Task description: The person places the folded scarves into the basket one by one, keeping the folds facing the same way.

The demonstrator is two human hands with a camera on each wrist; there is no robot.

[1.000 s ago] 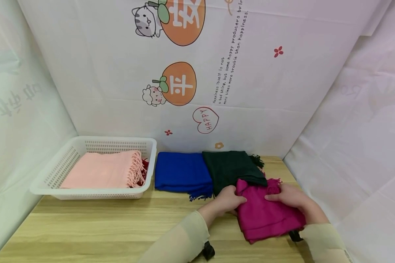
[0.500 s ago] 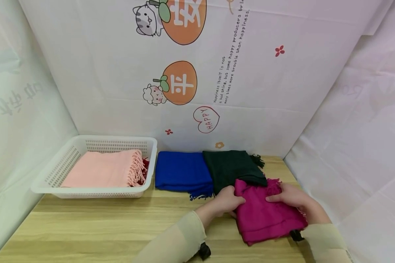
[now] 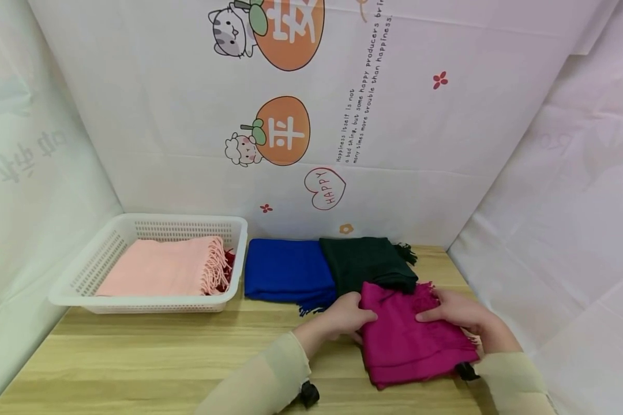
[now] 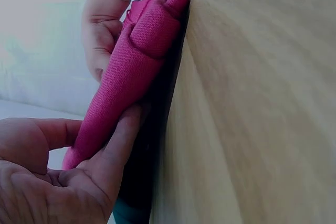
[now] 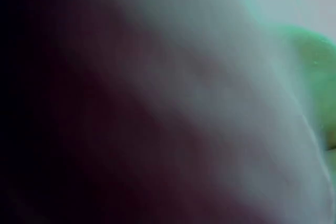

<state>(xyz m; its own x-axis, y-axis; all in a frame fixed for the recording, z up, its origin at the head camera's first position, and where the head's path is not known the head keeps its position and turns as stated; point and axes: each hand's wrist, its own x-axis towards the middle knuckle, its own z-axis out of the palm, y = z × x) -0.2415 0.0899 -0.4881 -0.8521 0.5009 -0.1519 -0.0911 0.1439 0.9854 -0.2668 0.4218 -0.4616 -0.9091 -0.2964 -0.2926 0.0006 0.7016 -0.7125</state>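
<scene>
Both hands hold a folded magenta scarf (image 3: 405, 340) at the right of the table. My left hand (image 3: 345, 316) grips its left edge, thumb on top and fingers underneath, as the left wrist view also shows on the magenta scarf (image 4: 126, 77). On the other side my right hand (image 3: 454, 314) grips the fringed edge, with the thumb laid over the cloth. The scarf's far edge meets a folded dark green scarf (image 3: 366, 262) behind it. A blur fills most of the right wrist view.
A folded blue scarf (image 3: 288, 271) lies left of the green one, its fringe toward the front. Farther left, a white plastic basket (image 3: 150, 301) holds a folded pink scarf (image 3: 161, 268) with some dark red fringe beside it. A white printed sheet (image 3: 394, 190) rises behind the table (image 3: 161, 357).
Both hands keep their grip while the magenta scarf shifts a little to the left, the left hand moving with it. The dark green scarf's near right corner has shifted slightly left.
</scene>
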